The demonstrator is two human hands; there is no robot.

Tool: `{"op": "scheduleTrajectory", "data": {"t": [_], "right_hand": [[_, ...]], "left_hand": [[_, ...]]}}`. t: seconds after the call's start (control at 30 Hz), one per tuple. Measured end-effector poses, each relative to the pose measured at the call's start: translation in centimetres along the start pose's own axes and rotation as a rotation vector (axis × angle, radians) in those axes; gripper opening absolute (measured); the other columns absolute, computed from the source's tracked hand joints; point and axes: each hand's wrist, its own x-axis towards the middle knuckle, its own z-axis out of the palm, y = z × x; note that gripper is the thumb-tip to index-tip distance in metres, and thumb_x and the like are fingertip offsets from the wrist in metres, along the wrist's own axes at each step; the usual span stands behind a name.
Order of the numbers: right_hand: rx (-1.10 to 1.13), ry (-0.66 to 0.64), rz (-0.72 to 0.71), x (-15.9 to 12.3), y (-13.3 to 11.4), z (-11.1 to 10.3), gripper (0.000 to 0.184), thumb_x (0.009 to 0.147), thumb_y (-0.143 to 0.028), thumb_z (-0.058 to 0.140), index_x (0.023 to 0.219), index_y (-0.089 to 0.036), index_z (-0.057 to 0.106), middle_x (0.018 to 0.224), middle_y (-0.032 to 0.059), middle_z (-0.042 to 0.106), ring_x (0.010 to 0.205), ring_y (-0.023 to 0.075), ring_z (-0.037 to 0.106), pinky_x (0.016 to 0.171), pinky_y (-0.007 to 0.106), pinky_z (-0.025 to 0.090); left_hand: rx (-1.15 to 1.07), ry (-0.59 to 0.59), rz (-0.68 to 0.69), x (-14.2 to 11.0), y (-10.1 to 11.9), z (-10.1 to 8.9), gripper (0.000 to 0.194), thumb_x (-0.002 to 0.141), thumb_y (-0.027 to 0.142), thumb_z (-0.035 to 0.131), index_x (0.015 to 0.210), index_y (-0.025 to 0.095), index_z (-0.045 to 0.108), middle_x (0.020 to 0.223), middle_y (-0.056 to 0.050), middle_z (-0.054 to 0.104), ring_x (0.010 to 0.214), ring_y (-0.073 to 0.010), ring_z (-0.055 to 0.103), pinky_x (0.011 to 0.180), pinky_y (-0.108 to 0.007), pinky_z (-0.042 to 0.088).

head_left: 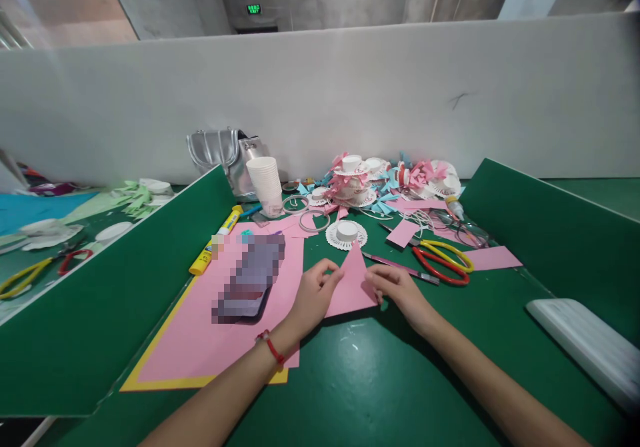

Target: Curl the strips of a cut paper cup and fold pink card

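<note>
A pink sheet of paper point(354, 287), folded to a point at its far end, is held between both hands above the green table. My left hand point(315, 290) pinches its left edge with thumb and fingers; a red bracelet circles that wrist. On the right edge, my right hand point(397, 287) has its fingers closed on the paper. Just beyond the paper's tip sits a white paper cup base on a round, fringed white piece point(347, 234). Scissors with red and yellow handles point(443, 262) and a purple craft knife point(400, 268) lie right of it.
Pink sheets point(200, 347) lie at left under a phone point(255, 277), near a yellow glue stick point(215, 240). Stacked paper cups point(265, 184), a silver bag point(225, 157) and paper flower pieces point(353, 184) stand behind. Green dividers point(560, 227) flank the table; a white object point(585, 344) lies right.
</note>
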Motion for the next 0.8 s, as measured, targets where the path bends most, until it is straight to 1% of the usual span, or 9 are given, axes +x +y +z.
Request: {"op": "scheduleTrajectory", "data": {"t": [0.07, 0.2, 0.33, 0.43, 0.5, 0.53, 0.6, 0.67, 0.8], "right_hand": [[-0.07, -0.089, 0.034, -0.1, -0.2, -0.1, 0.023, 0.061, -0.038, 0.064, 0.058, -0.017, 0.057, 0.046, -0.0058, 0.047, 0.04, 0.0069, 0.039, 0.041, 0.02, 0.029], [-0.084, -0.068, 0.062, -0.1, -0.3, 0.0, 0.021, 0.061, -0.036, 0.063, 0.057, -0.017, 0.058, 0.047, -0.0051, 0.051, 0.04, 0.0067, 0.04, 0.04, 0.02, 0.029], [-0.057, -0.061, 0.052, 0.0, -0.4, 0.1, 0.02, 0.061, -0.036, 0.063, 0.058, -0.017, 0.06, 0.046, -0.005, 0.05, 0.041, 0.0068, 0.041, 0.042, 0.02, 0.031], [-0.048, -0.036, 0.035, 0.0, -0.3, 0.1, 0.019, 0.061, -0.035, 0.064, 0.06, -0.017, 0.061, 0.043, -0.0059, 0.047, 0.04, 0.0068, 0.04, 0.041, 0.02, 0.031], [-0.052, 0.004, 0.014, 0.1, -0.1, 0.2, 0.02, 0.063, -0.036, 0.063, 0.06, -0.016, 0.06, 0.044, -0.0053, 0.049, 0.038, 0.0062, 0.038, 0.039, 0.02, 0.029], [-0.054, 0.022, -0.002, 0.1, 0.1, 0.3, 0.021, 0.064, -0.036, 0.062, 0.059, -0.016, 0.06, 0.046, -0.0047, 0.05, 0.038, 0.0059, 0.037, 0.038, 0.02, 0.027], [-0.056, 0.043, -0.043, 0.2, 0.3, 0.5, 0.021, 0.065, -0.036, 0.061, 0.06, -0.016, 0.06, 0.05, -0.0033, 0.054, 0.038, 0.0056, 0.036, 0.037, 0.02, 0.026], [-0.058, 0.066, -0.08, 0.4, 0.4, 0.8, 0.02, 0.065, -0.035, 0.061, 0.06, -0.016, 0.06, 0.052, -0.0027, 0.056, 0.039, 0.0059, 0.036, 0.038, 0.02, 0.026], [-0.071, 0.114, -0.124, 0.8, 0.7, 1.2, 0.017, 0.063, -0.032, 0.062, 0.057, -0.016, 0.06, 0.05, -0.0029, 0.056, 0.04, 0.0064, 0.037, 0.039, 0.021, 0.026]], "left_hand": [[-0.017, 0.082, 0.016, 0.1, 0.0, 0.0, 0.019, 0.077, 0.033, 0.047, 0.068, 0.017, 0.047, 0.051, 0.007, 0.031, 0.043, -0.0069, 0.024, 0.04, -0.021, 0.017], [-0.043, 0.155, 0.018, 0.1, 0.0, 0.0, 0.019, 0.078, 0.034, 0.046, 0.07, 0.017, 0.047, 0.052, 0.007, 0.031, 0.042, -0.0063, 0.023, 0.038, -0.02, 0.018], [-0.044, 0.149, -0.018, 0.1, -0.3, 0.0, 0.017, 0.079, 0.034, 0.045, 0.076, 0.017, 0.047, 0.049, 0.008, 0.03, 0.04, -0.0059, 0.025, 0.038, -0.019, 0.019], [-0.036, 0.095, -0.003, 0.0, -0.5, 0.0, 0.019, 0.079, 0.029, 0.046, 0.093, 0.017, 0.047, 0.059, 0.006, 0.042, 0.045, -0.0065, 0.037, 0.042, -0.018, 0.03], [-0.001, 0.025, 0.045, -0.1, -0.5, 0.0, 0.028, 0.079, 0.028, 0.047, 0.105, 0.018, 0.045, 0.082, -0.001, 0.054, 0.061, -0.0095, 0.05, 0.056, -0.022, 0.041], [0.025, -0.012, 0.076, -0.2, -0.5, -0.1, 0.033, 0.079, 0.028, 0.048, 0.11, 0.018, 0.044, 0.097, -0.005, 0.055, 0.075, -0.0126, 0.054, 0.066, -0.025, 0.044], [0.084, -0.078, 0.129, -0.4, -0.4, -0.1, 0.043, 0.076, 0.03, 0.054, 0.116, 0.019, 0.042, 0.118, -0.008, 0.048, 0.102, -0.0191, 0.049, 0.087, -0.032, 0.039], [0.127, -0.11, 0.151, -0.5, -0.4, -0.2, 0.054, 0.072, 0.031, 0.058, 0.121, 0.019, 0.038, 0.126, -0.009, 0.043, 0.115, -0.0216, 0.039, 0.097, -0.035, 0.031], [0.151, -0.112, 0.128, -0.4, -0.6, -0.2, 0.057, 0.073, 0.029, 0.057, 0.124, 0.019, 0.035, 0.13, -0.008, 0.04, 0.119, -0.0216, 0.036, 0.1, -0.037, 0.028]]}}
